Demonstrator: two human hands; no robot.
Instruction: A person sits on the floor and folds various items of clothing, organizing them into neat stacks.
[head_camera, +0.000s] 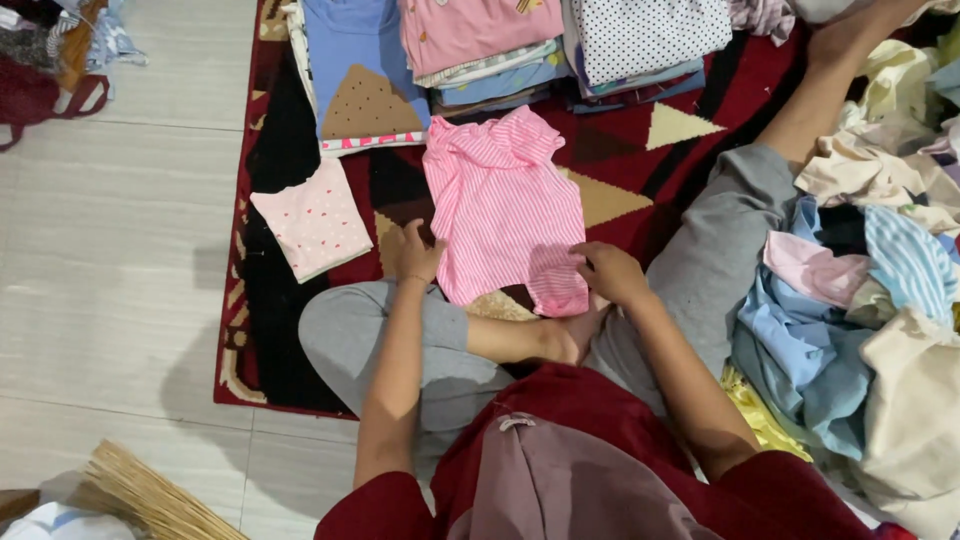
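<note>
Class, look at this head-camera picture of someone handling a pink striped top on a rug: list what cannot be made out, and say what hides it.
- Head view: the left hand fingertips, tucked under the pink striped top.
- Head view: the folded stacks, cut off by the top edge; their height is unknown.
- Head view: the unfolded clothes pile, cut off at the right edge.
- Head view: the broom, with its handle out of frame.
- Head view: the rug pattern, mostly covered by clothes and legs.

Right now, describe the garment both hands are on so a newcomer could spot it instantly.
Start at the red patterned rug on the tiled floor; folded stacks line its far edge. Nearer, just in front of the seated person's crossed legs, lies the pink-and-white striped shirt, with the left hand and right hand at its lower corners. Its fine stripes distinguish it from the small pale pink dotted folded piece beside it.
</note>
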